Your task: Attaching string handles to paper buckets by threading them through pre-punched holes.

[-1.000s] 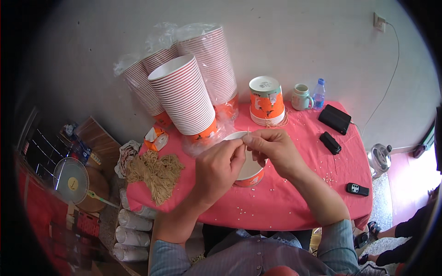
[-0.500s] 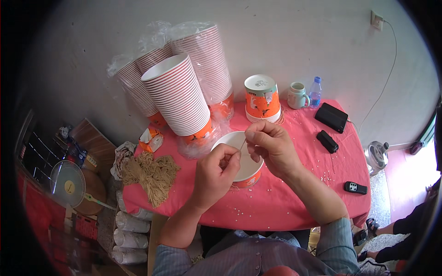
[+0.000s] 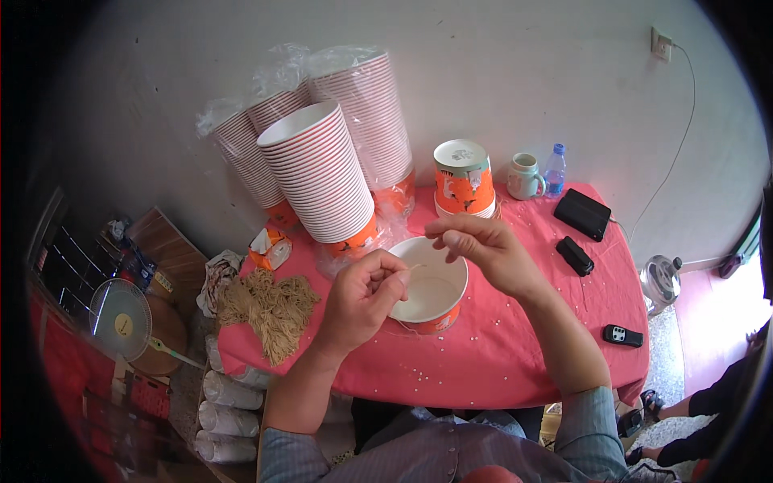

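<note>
My left hand is closed in a pinch on a thin pale string, whose short end sticks out past the fingertips. Below it stands an orange paper tub with a white inside, upright and open at the top. Another bit of string hangs at the tub's near left side. Over the tub's far rim, my right hand has its fingers stretched out and the thumb apart, with nothing seen in it. A heap of tan string lies on the red tablecloth to the left.
Tall stacks of paper tubs, some in clear plastic, lean at the back left. Upturned tubs, a mug and a bottle stand behind. Black cases and a remote lie right; small white beads dot the cloth.
My right hand has come away from my left and its fingers have opened. My left hand has shifted slightly left, still pinching the string. The whole view has moved a little.
</note>
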{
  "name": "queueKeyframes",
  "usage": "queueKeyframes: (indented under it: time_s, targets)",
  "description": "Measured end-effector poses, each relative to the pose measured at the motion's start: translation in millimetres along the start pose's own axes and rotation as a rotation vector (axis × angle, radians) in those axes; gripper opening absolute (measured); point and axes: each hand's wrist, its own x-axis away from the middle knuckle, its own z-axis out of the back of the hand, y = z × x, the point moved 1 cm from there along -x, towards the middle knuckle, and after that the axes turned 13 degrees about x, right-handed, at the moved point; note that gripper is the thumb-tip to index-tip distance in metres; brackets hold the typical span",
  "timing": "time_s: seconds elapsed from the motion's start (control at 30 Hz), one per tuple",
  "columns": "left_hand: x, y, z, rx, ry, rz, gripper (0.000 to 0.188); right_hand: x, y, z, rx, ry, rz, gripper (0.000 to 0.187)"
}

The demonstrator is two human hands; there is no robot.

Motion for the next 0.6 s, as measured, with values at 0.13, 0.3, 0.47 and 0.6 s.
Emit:
queueKeyframes:
  time_s: [0.13,0.3,0.47,0.6]
  targets:
    - [-3,5,2,0.051,-0.011,0.025,0.008,3,1,-19,-0.042,-0.076,0.001,0.035]
    - [-2,-1,4,0.047,-0.02,0.006,0.008,2,15,-21,-0.115,-0.105,-0.068,0.026]
    - [4,0,6,0.044,-0.012,0.032,0.008,1,13,-22,-0.129,-0.049,-0.06,0.025]
    - [11,4,9,-0.077,0.005,-0.007,0.008,3,11,-32,0.016,-0.019,-0.067,0.027]
